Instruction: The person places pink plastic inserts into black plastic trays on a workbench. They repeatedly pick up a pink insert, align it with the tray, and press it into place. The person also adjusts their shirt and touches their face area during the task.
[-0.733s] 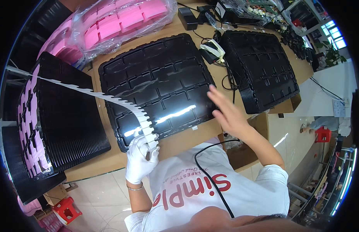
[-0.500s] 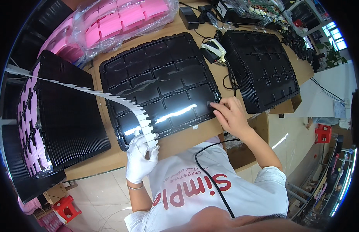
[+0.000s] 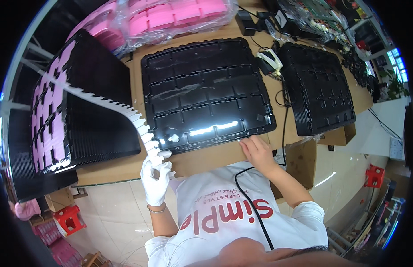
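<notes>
My left hand [image 3: 155, 180], in a white glove, pinches the lower end of a long white strip with notched tabs [image 3: 134, 119]. The strip curves up to the left, passing in front of a tray stack. Before me on the table lies a black plastic tray [image 3: 202, 109], its moulded ribs facing up. At its front edge my bare right hand [image 3: 258, 153] has its fingers closed at a small white tab [image 3: 240, 141], mostly covered by them. A small grey square [image 3: 259, 118] lies near the tray's right corner. Toward its left corner shows a whitish patch [image 3: 173, 138].
A tall stack of black trays with pink inserts [image 3: 104, 100] stands at left, another black stack [image 3: 320, 89] at right. Pink foam in clear plastic [image 3: 175, 18] lies behind. A black cable [image 3: 284, 129] runs beside the tray. Red stools [image 3: 68, 220] stand on the floor.
My right hand has moved from the grey square on the tray's right side down to its front edge. My left hand still holds the strip. The whole view has shifted.
</notes>
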Tool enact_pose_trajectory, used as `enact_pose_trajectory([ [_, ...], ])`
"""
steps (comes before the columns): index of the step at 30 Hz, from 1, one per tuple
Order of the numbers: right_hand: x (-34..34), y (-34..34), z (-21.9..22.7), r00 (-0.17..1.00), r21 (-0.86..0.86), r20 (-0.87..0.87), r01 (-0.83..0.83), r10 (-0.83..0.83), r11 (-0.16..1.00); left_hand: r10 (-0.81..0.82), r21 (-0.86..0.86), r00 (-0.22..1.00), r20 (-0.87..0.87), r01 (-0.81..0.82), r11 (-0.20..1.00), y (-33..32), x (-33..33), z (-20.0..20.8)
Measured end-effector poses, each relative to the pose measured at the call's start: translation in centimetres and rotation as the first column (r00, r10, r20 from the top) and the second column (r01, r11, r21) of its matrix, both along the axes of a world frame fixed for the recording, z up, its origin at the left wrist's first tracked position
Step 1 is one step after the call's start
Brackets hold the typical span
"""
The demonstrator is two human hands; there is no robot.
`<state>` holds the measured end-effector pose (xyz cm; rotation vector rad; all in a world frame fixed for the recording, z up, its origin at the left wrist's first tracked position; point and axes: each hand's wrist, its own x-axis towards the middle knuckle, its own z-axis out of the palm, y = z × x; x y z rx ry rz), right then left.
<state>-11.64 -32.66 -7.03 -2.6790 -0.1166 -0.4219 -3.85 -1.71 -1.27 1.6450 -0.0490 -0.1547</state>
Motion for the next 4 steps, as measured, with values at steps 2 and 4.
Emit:
enact_pose_trajectory([
  [2, 0.1, -0.2, 1.2, 0.995, -0.031, -0.070, -0.077, 0.074, 0.997, 0.053, -0.017, 0.997, -0.049, -0.054, 0.998, 0.6, -0.2, 0.4],
  [4, 0.2, -0.4, 1.9, 0.957, 0.083, -0.170, -0.222, 0.233, 0.971, 0.076, 0.003, 0.997, -0.020, -0.076, 0.997, 1.5, -0.5, 0.8],
])
